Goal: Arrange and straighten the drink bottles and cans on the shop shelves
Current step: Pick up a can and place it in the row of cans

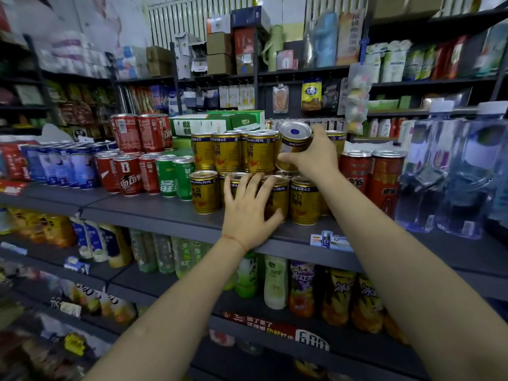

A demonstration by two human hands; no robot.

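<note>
Gold drink cans stand two layers high on the top grey shelf (170, 215). My right hand (313, 158) grips one gold can (295, 138), tilted so that its silver lid faces me, at the right end of the upper layer (236, 152). My left hand (247, 207) lies with spread fingers against the front of the lower-layer gold cans (204, 192), covering two of them. Whether it grips one I cannot tell.
Red cans (126, 177) and green cans (176, 177) stand left of the gold ones, with more red cans (140, 132) stacked above. Tall red cans (384, 180) and large water bottles (450, 171) fill the right. Bottled drinks (275, 281) line the shelf below.
</note>
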